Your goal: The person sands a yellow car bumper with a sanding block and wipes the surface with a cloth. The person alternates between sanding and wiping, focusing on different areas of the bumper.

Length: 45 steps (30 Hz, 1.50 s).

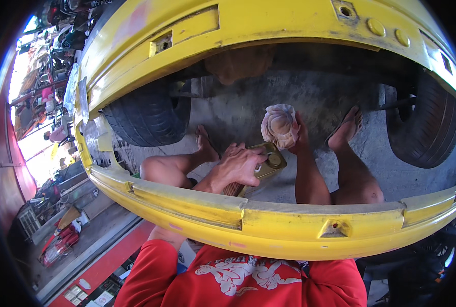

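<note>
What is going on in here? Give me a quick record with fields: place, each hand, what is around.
Place: concrete floor seen through an open yellow vehicle frame
Left hand: resting on top of a gold metal can
Right hand: holding a bunched pale rag by the can's round opening
Around: left tyre, right tyre, person's bare legs and sandalled foot

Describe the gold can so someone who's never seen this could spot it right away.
Look through the gap in the yellow car body to the concrete floor. Between the person's bare legs, the left hand rests on a gold metal can, the only flat-topped, round-capped thing there.
</note>
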Each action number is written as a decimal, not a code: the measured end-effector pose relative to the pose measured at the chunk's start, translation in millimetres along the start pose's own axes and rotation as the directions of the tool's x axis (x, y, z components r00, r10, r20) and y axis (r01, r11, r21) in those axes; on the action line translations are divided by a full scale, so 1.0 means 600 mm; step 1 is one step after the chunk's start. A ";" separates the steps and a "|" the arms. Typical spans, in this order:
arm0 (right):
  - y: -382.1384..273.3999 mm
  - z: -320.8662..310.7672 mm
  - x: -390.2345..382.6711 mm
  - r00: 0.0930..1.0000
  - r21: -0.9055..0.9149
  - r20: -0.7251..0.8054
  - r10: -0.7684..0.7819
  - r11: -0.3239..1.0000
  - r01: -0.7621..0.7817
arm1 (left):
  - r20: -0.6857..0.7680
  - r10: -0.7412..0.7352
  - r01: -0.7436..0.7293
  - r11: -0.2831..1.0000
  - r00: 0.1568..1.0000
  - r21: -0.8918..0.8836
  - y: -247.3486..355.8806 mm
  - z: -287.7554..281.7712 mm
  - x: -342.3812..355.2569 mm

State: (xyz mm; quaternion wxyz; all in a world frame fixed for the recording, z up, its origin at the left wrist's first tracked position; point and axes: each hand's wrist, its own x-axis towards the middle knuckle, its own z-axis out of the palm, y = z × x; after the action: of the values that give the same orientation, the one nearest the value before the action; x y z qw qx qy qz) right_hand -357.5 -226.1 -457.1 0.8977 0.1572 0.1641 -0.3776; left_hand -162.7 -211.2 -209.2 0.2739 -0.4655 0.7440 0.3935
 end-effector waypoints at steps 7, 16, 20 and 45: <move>0.016 -0.018 -0.003 0.992 0.077 -0.073 0.102 0.992 -0.097 | -0.005 -0.006 0.006 0.995 1.000 -0.096 -0.006 0.003 0.026; -0.004 -0.040 0.006 0.986 -0.047 -0.052 0.159 0.986 -0.162 | 0.053 -0.018 0.026 0.987 0.998 -0.161 -0.017 0.005 0.039; 0.000 -0.046 0.006 0.995 -0.198 -0.028 0.096 0.975 -0.099 | 0.021 0.018 -0.016 0.993 1.000 -0.114 -0.019 0.018 0.041; 0.012 -0.101 0.013 0.953 -0.062 -0.287 0.095 0.991 -0.117 | 0.067 0.010 -0.001 0.993 0.998 -0.121 -0.006 0.021 0.048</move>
State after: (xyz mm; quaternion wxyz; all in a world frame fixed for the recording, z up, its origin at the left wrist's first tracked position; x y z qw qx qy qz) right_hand -357.9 -201.8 -513.9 0.8893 0.1829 0.2971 -0.2956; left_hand -170.9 -215.0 -239.4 0.2692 -0.4656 0.7103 0.4541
